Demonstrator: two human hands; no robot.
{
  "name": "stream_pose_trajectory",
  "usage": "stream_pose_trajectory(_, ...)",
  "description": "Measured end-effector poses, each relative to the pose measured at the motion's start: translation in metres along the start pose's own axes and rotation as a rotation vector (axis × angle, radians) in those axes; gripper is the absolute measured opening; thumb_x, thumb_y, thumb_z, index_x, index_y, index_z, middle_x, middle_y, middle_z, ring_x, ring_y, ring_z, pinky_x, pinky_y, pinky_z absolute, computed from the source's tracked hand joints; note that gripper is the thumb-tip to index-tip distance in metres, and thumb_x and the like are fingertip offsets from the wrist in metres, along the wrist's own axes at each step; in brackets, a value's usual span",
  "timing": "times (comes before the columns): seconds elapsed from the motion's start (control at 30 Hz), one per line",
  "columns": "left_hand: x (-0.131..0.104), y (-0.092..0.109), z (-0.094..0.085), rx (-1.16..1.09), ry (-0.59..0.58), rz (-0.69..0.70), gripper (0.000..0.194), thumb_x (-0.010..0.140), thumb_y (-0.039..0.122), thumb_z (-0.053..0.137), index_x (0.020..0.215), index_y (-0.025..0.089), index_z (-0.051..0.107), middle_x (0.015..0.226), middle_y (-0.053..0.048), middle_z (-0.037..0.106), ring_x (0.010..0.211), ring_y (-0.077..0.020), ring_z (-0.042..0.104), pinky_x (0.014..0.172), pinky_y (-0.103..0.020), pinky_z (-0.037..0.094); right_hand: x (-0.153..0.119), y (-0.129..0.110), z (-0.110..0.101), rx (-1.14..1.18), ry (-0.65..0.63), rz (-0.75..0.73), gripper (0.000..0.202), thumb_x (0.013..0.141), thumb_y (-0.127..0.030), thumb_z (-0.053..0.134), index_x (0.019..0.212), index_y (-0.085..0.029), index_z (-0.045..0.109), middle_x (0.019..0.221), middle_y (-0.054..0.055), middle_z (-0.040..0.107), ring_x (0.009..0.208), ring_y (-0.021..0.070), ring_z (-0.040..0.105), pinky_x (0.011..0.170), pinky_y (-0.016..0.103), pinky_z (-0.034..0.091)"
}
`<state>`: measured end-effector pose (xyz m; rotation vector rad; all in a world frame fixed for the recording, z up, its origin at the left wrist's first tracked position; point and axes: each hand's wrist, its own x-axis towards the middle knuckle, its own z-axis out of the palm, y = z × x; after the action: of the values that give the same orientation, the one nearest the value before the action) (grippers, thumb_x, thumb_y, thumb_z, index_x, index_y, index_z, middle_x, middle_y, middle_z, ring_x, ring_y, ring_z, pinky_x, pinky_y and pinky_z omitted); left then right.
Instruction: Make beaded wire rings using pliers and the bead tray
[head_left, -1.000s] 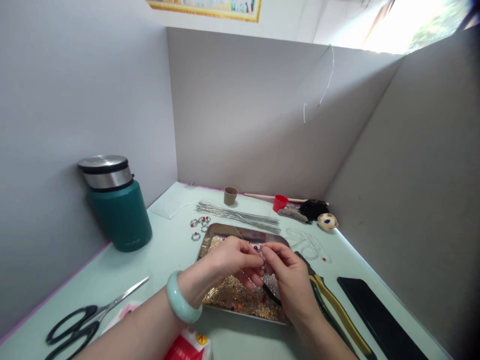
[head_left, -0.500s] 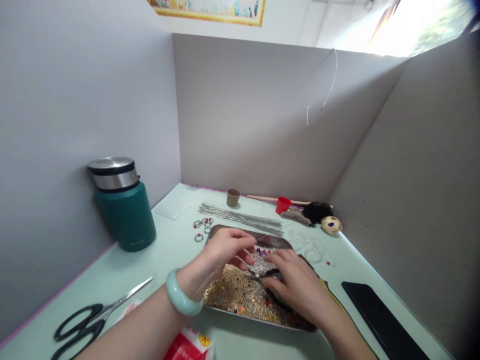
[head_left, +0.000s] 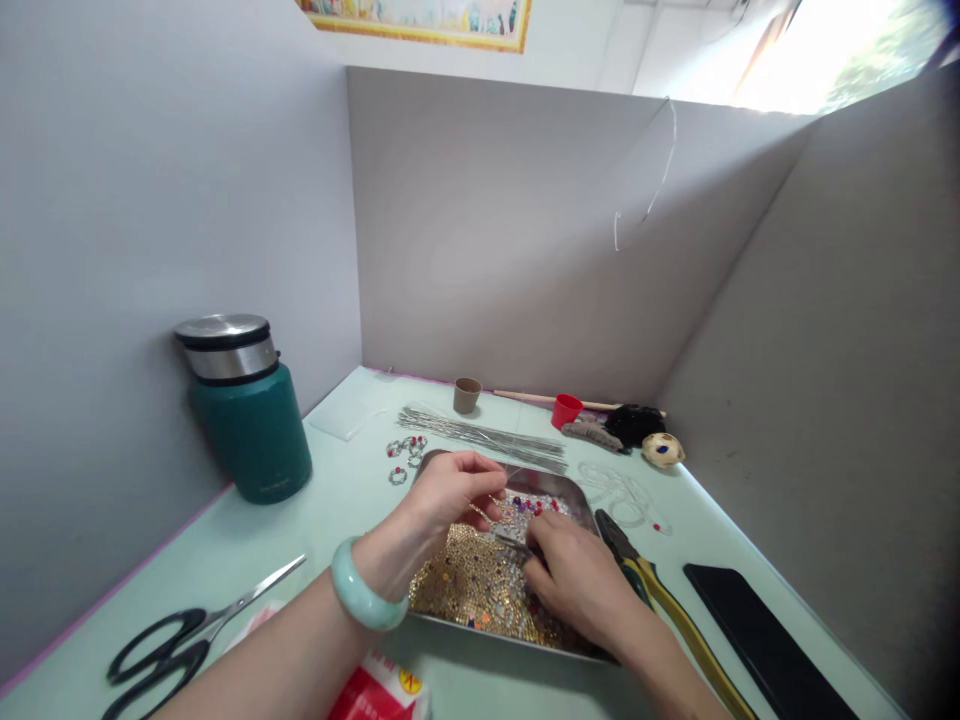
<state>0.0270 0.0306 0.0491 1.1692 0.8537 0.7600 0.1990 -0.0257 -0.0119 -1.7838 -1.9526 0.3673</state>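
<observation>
My left hand (head_left: 463,492), with a pale green bangle (head_left: 367,588) on the wrist, is raised over the far left part of a metal tray (head_left: 551,484). Its thumb and fingertips are pinched together on a thin wire, of which only a faint end shows. Over the tray's right half, my right hand (head_left: 564,572) is wrapped around small pliers (head_left: 512,543). Their jaws point left, towards the left hand, and the handles are mostly hidden. Gold, clear, red and purple beads (head_left: 472,580) fill the tray below both hands.
Yellow-handled pliers (head_left: 679,615) and a black phone-like slab (head_left: 765,640) lie at right. Scissors (head_left: 202,635) and a green flask (head_left: 251,430) are left. Behind the tray are wires (head_left: 480,435), beaded rings (head_left: 397,477), a brown cup (head_left: 466,395) and a red cup (head_left: 567,410).
My right hand has drawn its fingers in around the small pliers and shifted slightly left and nearer, uncovering the yellow-handled pliers. My left hand has moved slightly left.
</observation>
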Motion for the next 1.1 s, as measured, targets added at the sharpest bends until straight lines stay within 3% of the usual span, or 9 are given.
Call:
stream_pose_trajectory(0.17,0.002,-0.001,0.000,-0.019,-0.006,0.027,0.015,0.071,0.024,0.069,0.074,0.013,0.059,0.062,0.000,0.057,0.053,-0.0099,0.053,0.049,-0.023,0.039,0.005,0.003,-0.010,0.326,0.038,0.092,0.009,0.074,-0.019,0.045,0.066,-0.021,0.047,0.066,0.001,0.050,0.066,0.0179,0.046,0.063,0.030,0.034)
stream_pose_trajectory(0.33,0.007,-0.006,-0.003,-0.081,-0.034,0.055,0.018,0.071,0.026,0.071,0.078,0.012,0.062,0.062,0.001,0.054,0.051,-0.0071,0.049,0.050,-0.023,0.036,0.007,0.003,-0.025,0.843,-0.087,0.179,0.023,0.084,-0.031,0.030,0.079,-0.020,0.050,0.066,0.000,0.046,0.056,0.0142,0.044,0.048,0.025,0.037)
stream_pose_trajectory(0.47,0.010,-0.009,-0.006,-0.103,-0.030,0.074,0.019,0.072,0.027,0.070,0.081,0.013,0.061,0.061,0.002,0.054,0.049,-0.0070,0.048,0.048,-0.022,0.033,0.005,-0.001,-0.028,1.506,-0.237,0.319,0.018,0.080,-0.033,0.051,0.081,-0.017,0.059,0.064,-0.001,0.041,0.051,0.0102,0.032,0.036,0.016,0.018)
stream_pose_trajectory(0.57,0.009,-0.009,-0.005,-0.116,-0.025,0.071,0.017,0.073,0.027,0.069,0.079,0.013,0.060,0.061,0.001,0.055,0.051,-0.0081,0.049,0.050,-0.023,0.034,0.002,-0.006,-0.028,1.796,-0.181,0.307,0.020,0.080,-0.028,0.060,0.095,-0.016,0.063,0.066,-0.002,0.039,0.052,0.0089,0.031,0.034,0.013,0.018)
stream_pose_trajectory(0.67,0.006,-0.009,-0.002,-0.125,0.012,0.092,0.015,0.072,0.025,0.070,0.077,0.014,0.059,0.069,-0.001,0.059,0.061,-0.0105,0.055,0.059,-0.025,0.040,0.001,-0.014,-0.024,1.844,-0.131,0.280,0.021,0.083,-0.023,0.060,0.102,-0.015,0.064,0.066,-0.004,0.034,0.051,0.0073,0.028,0.035,0.011,0.021)
stream_pose_trajectory(0.8,0.003,-0.013,0.005,-0.156,0.028,0.096,0.011,0.076,0.023,0.064,0.075,0.015,0.055,0.080,-0.007,0.067,0.075,-0.0145,0.061,0.071,-0.027,0.042,0.000,-0.027,-0.012,1.859,-0.186,0.262,0.016,0.084,-0.020,0.060,0.097,-0.012,0.065,0.066,-0.004,0.036,0.051,0.0059,0.030,0.037,0.012,0.023)
stream_pose_trajectory(0.9,0.004,-0.017,0.010,-0.169,0.054,0.040,0.009,0.080,0.023,0.058,0.076,0.016,0.053,0.081,-0.006,0.068,0.066,-0.0119,0.059,0.060,-0.024,0.040,-0.003,-0.036,-0.005,1.904,-0.148,0.166,0.011,0.084,-0.018,0.060,0.094,-0.014,0.065,0.077,0.001,0.047,0.062,0.0075,0.041,0.044,0.014,0.033)
stream_pose_trajectory(1.03,0.004,-0.018,0.015,-0.154,0.099,0.009,0.009,0.084,0.021,0.051,0.079,0.015,0.055,0.057,0.002,0.056,0.043,-0.0055,0.045,0.042,-0.019,0.026,-0.009,-0.043,0.003,1.788,-0.090,0.031,0.017,0.083,-0.017,0.062,0.100,-0.020,0.063,0.093,0.004,0.053,0.076,0.0124,0.048,0.058,0.022,0.042)
stream_pose_trajectory(1.1,0.003,-0.018,0.016,-0.151,0.126,0.001,0.010,0.085,0.020,0.047,0.078,0.016,0.053,0.053,0.003,0.053,0.039,-0.0058,0.044,0.040,-0.019,0.026,-0.010,-0.044,0.010,1.722,-0.088,0.009,0.021,0.081,-0.022,0.066,0.102,-0.022,0.063,0.093,0.003,0.054,0.077,0.0135,0.049,0.061,0.023,0.043)
